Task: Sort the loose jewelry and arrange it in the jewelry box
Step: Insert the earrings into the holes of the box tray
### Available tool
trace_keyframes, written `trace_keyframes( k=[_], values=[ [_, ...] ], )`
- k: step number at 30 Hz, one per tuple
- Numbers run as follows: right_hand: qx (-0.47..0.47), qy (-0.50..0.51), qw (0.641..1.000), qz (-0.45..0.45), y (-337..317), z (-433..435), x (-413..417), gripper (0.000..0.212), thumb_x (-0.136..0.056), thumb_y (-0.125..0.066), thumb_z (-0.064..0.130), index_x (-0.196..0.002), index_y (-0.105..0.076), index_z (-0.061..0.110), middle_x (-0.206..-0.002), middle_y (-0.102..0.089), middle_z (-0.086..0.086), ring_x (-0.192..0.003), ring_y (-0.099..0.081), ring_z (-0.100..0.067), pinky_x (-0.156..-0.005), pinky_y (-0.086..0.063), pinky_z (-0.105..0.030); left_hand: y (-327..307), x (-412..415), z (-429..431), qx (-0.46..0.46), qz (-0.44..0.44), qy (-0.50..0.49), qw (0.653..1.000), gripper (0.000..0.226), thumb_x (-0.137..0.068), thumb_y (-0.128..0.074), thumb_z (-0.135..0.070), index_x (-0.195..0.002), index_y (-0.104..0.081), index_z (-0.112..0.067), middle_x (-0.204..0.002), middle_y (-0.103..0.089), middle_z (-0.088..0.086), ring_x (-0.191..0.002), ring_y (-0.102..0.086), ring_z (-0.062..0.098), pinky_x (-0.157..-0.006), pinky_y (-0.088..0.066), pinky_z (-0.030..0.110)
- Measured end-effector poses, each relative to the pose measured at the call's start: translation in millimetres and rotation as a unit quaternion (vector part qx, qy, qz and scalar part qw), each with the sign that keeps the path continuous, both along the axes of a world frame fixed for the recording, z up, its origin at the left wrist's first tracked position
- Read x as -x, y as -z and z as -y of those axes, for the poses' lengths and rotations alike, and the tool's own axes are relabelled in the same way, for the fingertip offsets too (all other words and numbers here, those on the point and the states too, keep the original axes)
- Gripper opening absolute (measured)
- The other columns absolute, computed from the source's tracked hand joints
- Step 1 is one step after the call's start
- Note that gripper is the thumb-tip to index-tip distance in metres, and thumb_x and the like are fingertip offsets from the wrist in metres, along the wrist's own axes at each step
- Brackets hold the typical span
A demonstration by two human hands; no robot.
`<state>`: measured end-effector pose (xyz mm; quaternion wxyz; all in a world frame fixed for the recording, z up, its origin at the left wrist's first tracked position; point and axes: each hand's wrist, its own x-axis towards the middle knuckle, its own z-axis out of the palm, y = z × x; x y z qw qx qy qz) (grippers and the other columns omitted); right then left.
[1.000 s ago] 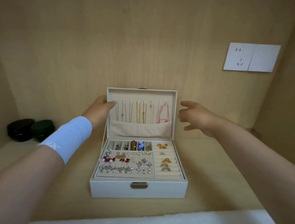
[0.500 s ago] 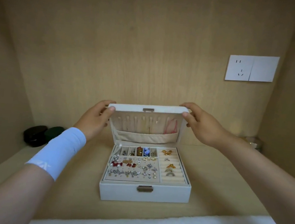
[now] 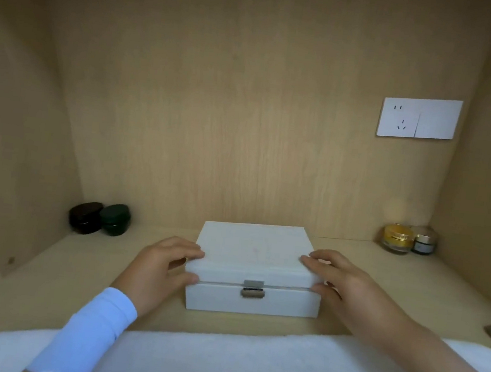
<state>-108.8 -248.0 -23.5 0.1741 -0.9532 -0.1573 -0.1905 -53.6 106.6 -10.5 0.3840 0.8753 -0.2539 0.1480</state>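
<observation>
The white jewelry box (image 3: 256, 257) sits closed on the wooden shelf, its metal clasp (image 3: 253, 288) facing me. My left hand (image 3: 161, 268) holds the lid's front left corner, fingers on top and thumb at the seam. My right hand (image 3: 346, 284) holds the front right corner the same way, fingers on the lid and thumb at the seam. The jewelry inside is hidden by the lid.
A black jar (image 3: 85, 217) and a dark green jar (image 3: 115, 219) stand at the back left. A gold jar (image 3: 397, 238) and a smaller jar (image 3: 423, 243) stand at the back right. A white towel (image 3: 248, 366) lies along the front edge. A wall socket (image 3: 418, 117) is on the back panel.
Both hands swung the upright lid forward and down until the box was closed. The earrings, rings and necklaces are out of sight.
</observation>
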Motion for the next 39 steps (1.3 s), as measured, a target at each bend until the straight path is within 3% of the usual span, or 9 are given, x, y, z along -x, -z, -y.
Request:
trace_keyframes(
  k=[3,9,12,16,24,32,39],
  values=[
    [-0.016,0.012,1.000,-0.005,5.4,-2.9,3.3,0.044,-0.101,-0.056,0.016,-0.142,-0.054,0.031,-0.147,-0.044,0.013,-0.116,-0.056,-0.007,-0.092,-0.029,0.000,9.7,4.0,0.3,-0.002,-0.005,-0.006,1.000,0.048,-0.076,-0.083,-0.013,-0.107,-0.066,-0.044,-0.118,-0.057,-0.033,-0.114,-0.053,-0.011,-0.097,-0.040,0.006],
    [-0.055,0.022,0.998,-0.001,11.8,-12.4,5.9,0.039,-0.099,-0.060,0.026,-0.137,-0.058,0.028,-0.146,-0.042,0.013,-0.090,-0.054,0.003,-0.086,-0.030,0.001,17.4,5.9,7.5,0.009,-0.004,-0.032,0.999,0.042,-0.070,-0.088,-0.021,-0.106,-0.070,-0.032,-0.122,-0.054,-0.027,-0.112,-0.053,-0.010,-0.097,-0.041,0.008],
    [-0.138,0.024,0.989,-0.037,13.2,-15.5,4.8,0.047,-0.094,-0.066,0.034,-0.138,-0.049,0.038,-0.137,-0.034,0.021,-0.106,-0.051,0.007,-0.093,-0.037,-0.004,17.1,5.1,14.7,0.012,-0.011,-0.034,0.999,0.039,-0.070,-0.087,-0.016,-0.096,-0.063,-0.032,-0.122,-0.047,-0.022,-0.108,-0.052,-0.010,-0.081,-0.043,0.003],
    [-0.185,0.031,0.979,-0.085,15.9,-20.0,-6.7,0.063,-0.091,-0.072,0.028,-0.143,-0.039,0.043,-0.135,-0.036,0.020,-0.111,-0.044,0.003,-0.087,-0.031,0.002,14.9,-4.0,19.6,0.078,-0.055,-0.051,0.994,0.041,-0.067,-0.088,-0.006,-0.094,-0.064,-0.026,-0.118,-0.048,-0.017,-0.103,-0.055,-0.003,-0.073,-0.046,0.004],
    [-0.195,0.049,0.974,-0.101,6.2,-22.7,-60.4,0.065,-0.087,-0.076,0.022,-0.142,-0.043,0.034,-0.137,-0.042,0.007,-0.113,-0.045,-0.009,-0.099,-0.034,-0.019,6.2,-49.2,30.1,0.087,-0.121,-0.066,0.987,0.040,-0.071,-0.085,-0.010,-0.097,-0.061,-0.028,-0.111,-0.063,-0.013,-0.094,-0.058,-0.005,-0.065,-0.042,0.004],
    [-0.206,0.055,0.972,-0.101,11.7,-19.8,-104.4,0.064,-0.089,-0.074,0.021,-0.143,-0.042,0.035,-0.141,-0.042,0.003,-0.118,-0.050,-0.016,-0.107,-0.041,-0.032,8.1,-83.1,39.5,0.103,-0.134,-0.091,0.981,0.040,-0.074,-0.083,-0.012,-0.101,-0.060,-0.030,-0.112,-0.061,-0.015,-0.093,-0.056,-0.008,-0.065,-0.039,0.003],
    [-0.220,0.038,0.970,-0.094,18.6,-15.4,-110.8,0.068,-0.087,-0.075,0.024,-0.145,-0.040,0.037,-0.145,-0.041,0.006,-0.125,-0.048,-0.017,-0.105,-0.046,-0.040,9.7,-88.1,38.8,0.094,-0.130,-0.089,0.983,0.044,-0.075,-0.083,-0.013,-0.106,-0.058,-0.029,-0.113,-0.058,-0.016,-0.098,-0.057,0.001,-0.071,-0.040,0.005]
  ],
)
